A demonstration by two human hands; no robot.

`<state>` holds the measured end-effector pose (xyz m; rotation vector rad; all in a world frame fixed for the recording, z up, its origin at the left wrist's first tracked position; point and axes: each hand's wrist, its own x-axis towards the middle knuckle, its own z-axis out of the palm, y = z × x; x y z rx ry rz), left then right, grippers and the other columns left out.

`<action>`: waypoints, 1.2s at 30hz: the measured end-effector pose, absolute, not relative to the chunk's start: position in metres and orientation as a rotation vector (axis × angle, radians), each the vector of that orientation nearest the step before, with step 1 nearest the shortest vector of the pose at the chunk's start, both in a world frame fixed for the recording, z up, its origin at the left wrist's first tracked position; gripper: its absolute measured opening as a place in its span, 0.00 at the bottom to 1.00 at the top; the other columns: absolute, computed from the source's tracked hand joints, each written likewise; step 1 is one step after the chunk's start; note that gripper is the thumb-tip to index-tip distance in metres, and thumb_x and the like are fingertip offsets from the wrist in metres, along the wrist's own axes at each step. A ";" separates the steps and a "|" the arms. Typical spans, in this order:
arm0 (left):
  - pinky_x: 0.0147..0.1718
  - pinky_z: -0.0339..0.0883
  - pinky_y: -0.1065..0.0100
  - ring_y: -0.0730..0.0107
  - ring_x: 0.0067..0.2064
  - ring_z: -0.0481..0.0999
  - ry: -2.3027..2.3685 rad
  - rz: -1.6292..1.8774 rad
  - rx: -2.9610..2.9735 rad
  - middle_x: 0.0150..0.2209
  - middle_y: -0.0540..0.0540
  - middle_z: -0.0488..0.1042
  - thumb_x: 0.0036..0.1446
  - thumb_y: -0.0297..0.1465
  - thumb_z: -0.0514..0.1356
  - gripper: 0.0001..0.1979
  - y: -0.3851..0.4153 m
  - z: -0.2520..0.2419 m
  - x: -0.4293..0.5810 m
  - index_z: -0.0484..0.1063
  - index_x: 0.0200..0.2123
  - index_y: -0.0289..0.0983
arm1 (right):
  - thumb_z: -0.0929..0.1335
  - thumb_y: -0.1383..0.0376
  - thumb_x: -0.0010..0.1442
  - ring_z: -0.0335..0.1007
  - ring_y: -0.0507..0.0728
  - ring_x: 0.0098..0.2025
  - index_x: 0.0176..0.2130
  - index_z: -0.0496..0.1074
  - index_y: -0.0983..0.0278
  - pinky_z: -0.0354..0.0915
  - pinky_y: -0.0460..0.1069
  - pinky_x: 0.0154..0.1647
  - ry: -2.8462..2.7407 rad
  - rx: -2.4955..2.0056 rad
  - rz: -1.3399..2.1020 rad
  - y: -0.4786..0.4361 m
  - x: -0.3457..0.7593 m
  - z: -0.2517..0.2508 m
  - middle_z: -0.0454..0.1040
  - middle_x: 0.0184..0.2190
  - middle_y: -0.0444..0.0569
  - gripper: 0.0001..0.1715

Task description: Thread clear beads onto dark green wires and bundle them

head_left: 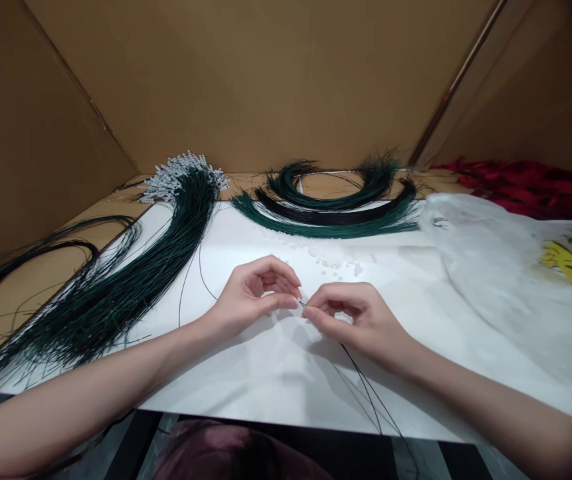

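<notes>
Over the white board, my right hand (353, 317) pinches thin dark wires (366, 383) between thumb and forefinger. Their short tips poke out toward my left hand, and their long ends hang down past the board's front edge. My left hand (259, 293) is closed in a pinch just beside those tips, at what looks like a small white bead (299, 300), mostly covered by the fingertips. Loose small white beads (336, 260) lie scattered behind my hands. To the left lies a thick bundle of dark green wires (166, 267) with whitish beaded ends (181, 175).
The white board (266, 373) covers much of the table. Curved bundles of green and black wires (336, 217) lie at its back. A clear plastic bag (496, 287) with a yellow print rests at right, red fabric (526, 190) behind it. Cardboard walls (266, 80) enclose the space.
</notes>
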<state>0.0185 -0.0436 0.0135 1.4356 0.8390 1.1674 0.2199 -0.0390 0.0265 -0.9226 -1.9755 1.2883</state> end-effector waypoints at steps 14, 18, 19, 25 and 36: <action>0.37 0.72 0.71 0.72 0.34 0.77 0.839 1.159 1.522 0.32 0.48 0.77 0.49 0.26 0.70 0.10 -0.042 0.010 0.017 0.74 0.35 0.34 | 0.67 0.65 0.60 0.64 0.51 0.27 0.28 0.74 0.66 0.60 0.47 0.28 -2.002 -0.942 1.222 -0.039 0.220 0.023 0.73 0.24 0.47 0.10; 0.39 0.72 0.71 0.72 0.36 0.77 0.883 1.174 1.619 0.33 0.48 0.76 0.51 0.27 0.69 0.09 -0.044 0.011 0.016 0.74 0.36 0.35 | 0.68 0.63 0.60 0.66 0.51 0.27 0.29 0.75 0.66 0.62 0.47 0.28 -1.986 -0.967 1.171 -0.039 0.218 0.022 0.74 0.25 0.48 0.10; 0.39 0.71 0.71 0.73 0.36 0.77 0.890 1.180 1.640 0.33 0.48 0.76 0.52 0.27 0.68 0.09 -0.044 0.011 0.016 0.74 0.36 0.35 | 0.68 0.63 0.59 0.66 0.51 0.26 0.30 0.75 0.66 0.62 0.47 0.28 -1.968 -0.983 1.168 -0.039 0.218 0.022 0.74 0.24 0.47 0.10; 0.38 0.71 0.72 0.72 0.37 0.77 0.956 1.168 1.743 0.35 0.47 0.76 0.54 0.29 0.67 0.07 -0.048 0.011 0.018 0.74 0.37 0.35 | 0.72 0.63 0.56 0.67 0.50 0.25 0.34 0.73 0.65 0.64 0.45 0.28 -1.862 -1.015 1.188 -0.037 0.218 0.017 0.71 0.23 0.43 0.08; 0.40 0.69 0.72 0.74 0.38 0.75 0.897 1.155 1.784 0.36 0.47 0.75 0.59 0.27 0.62 0.06 -0.047 0.013 0.017 0.73 0.40 0.35 | 0.72 0.64 0.57 0.64 0.49 0.25 0.36 0.71 0.65 0.63 0.45 0.29 -1.901 -0.971 1.189 -0.036 0.218 0.018 0.69 0.22 0.41 0.07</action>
